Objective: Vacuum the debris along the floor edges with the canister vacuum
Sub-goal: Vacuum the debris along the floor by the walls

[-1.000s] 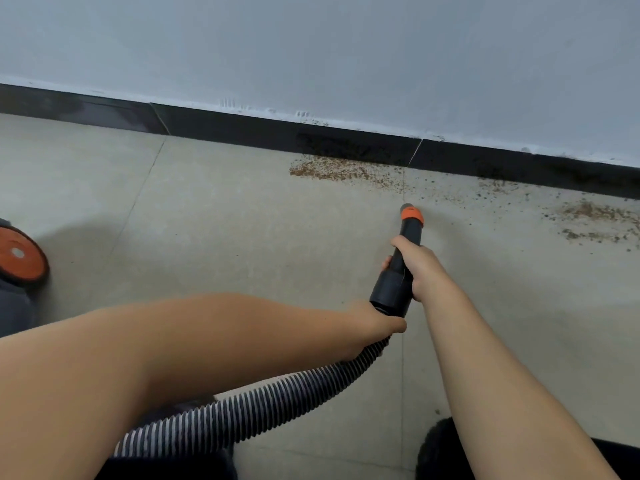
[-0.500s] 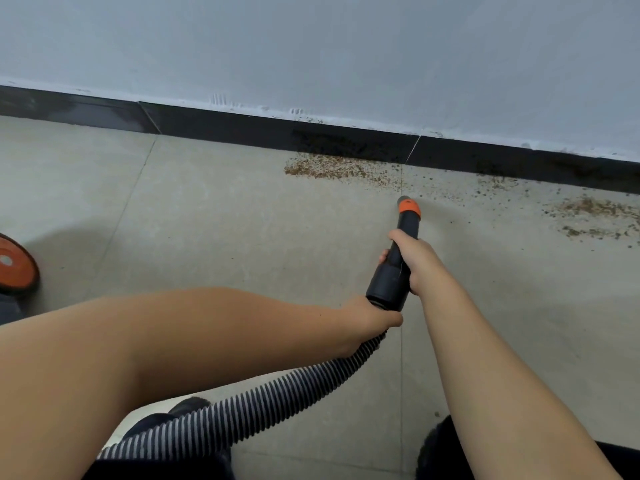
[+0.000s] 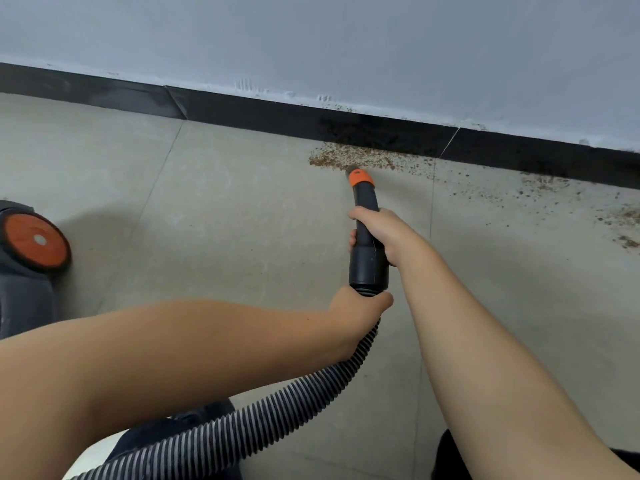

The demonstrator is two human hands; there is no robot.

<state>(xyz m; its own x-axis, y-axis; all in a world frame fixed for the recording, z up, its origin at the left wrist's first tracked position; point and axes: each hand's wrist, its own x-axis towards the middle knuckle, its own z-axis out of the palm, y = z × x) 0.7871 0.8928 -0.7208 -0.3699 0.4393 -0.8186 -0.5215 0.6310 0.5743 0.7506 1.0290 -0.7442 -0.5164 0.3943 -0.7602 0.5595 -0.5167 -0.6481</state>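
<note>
Both hands grip: right hand (image 3: 382,233) on the nozzle (image 3: 365,233), left hand (image 3: 356,311) on the ribbed hose (image 3: 263,424); orange tip (image 3: 360,178) seemingly touches the debris (image 3: 349,157) beside the black skirting (image 3: 277,116).

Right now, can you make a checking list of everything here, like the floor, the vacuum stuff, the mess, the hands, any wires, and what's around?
Surface: grey tiled floor with grout lines.
Job's things: black nozzle with an orange tip at the near edge of the debris pile; ribbed hose trails back towards the person; canister vacuum with an orange wheel stands at far left.
Clutter: brown debris piled against the baseboard; scattered crumbs further right.
Grippers: right hand grips the nozzle; left hand grips the hose at the nozzle's base.
Cables: nothing seen.
Surroundings: pale grey wall above the black baseboard.
</note>
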